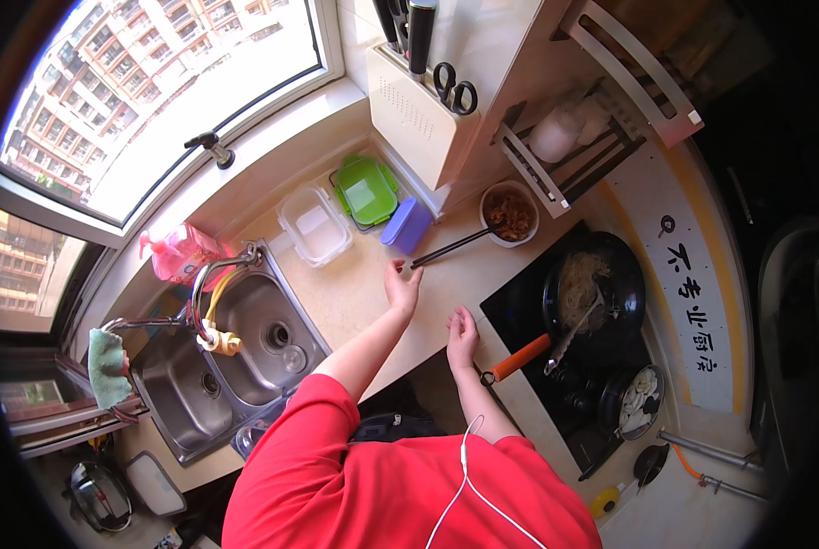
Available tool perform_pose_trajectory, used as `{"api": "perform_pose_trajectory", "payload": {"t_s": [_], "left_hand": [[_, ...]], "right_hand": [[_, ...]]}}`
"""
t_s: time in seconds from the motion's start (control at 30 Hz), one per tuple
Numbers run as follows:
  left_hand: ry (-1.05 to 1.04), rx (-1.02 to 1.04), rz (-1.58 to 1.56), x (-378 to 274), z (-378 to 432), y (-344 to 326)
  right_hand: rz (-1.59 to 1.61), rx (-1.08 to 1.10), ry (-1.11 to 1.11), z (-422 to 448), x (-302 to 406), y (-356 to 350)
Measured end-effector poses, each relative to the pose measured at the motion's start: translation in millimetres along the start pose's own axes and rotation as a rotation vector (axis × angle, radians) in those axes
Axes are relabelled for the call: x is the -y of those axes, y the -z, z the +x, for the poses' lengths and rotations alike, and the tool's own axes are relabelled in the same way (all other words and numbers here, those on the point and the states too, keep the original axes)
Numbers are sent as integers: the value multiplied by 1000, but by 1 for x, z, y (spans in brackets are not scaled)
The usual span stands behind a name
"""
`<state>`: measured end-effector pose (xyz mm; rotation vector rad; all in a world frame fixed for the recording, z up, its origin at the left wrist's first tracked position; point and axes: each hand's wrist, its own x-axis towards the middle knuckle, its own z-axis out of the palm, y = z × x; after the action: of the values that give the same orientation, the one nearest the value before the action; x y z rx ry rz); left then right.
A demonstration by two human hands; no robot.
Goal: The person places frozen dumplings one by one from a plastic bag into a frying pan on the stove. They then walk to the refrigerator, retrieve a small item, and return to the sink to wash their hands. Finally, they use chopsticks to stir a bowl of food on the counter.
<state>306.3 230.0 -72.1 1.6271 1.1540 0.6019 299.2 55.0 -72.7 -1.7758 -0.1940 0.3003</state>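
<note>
Above the beige counter, my left hand (402, 288) holds nothing, its thumb and fingertips parted beside the near ends of dark chopsticks (454, 248). The far ends of the chopsticks rest in a white bowl (489, 237) of reddish-brown food (511, 214). My right hand (463, 336) is at the counter's front edge, empty, with loosely curled fingers. Close to it on the right is the orange handle (519, 358) of a black wok (630, 278). Inside the wok are pale noodle-like strands (579, 288) and a metal spatula (577, 329).
A purple container (407, 225), a green-lidded box (366, 191) and a clear box (317, 226) stand behind my left hand. To the left is a double steel sink (251, 343). A knife block (413, 113) stands at the back. Another pan (639, 405) with white pieces shares the black cooktop (519, 305).
</note>
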Motion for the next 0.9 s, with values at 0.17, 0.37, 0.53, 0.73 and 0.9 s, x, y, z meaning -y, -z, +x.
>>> {"api": "perform_pose_trajectory", "payload": {"t_s": [0.17,0.37,0.53,0.73,0.9], "left_hand": [[-565,211,169,-7,-4,-3],[-567,494,438,-14,28,-28],[-605,502,313,17,23,-19],[-101,480,23,13,9,57],[-391,-12,77,-22,46,65]], "right_hand": [[-14,-56,-19,22,-3,-32],[454,-294,-183,81,0,-18],[553,-280,-196,104,-1,-2],[707,-277,-225,154,4,3],[769,-219,-248,194,-6,2]]}}
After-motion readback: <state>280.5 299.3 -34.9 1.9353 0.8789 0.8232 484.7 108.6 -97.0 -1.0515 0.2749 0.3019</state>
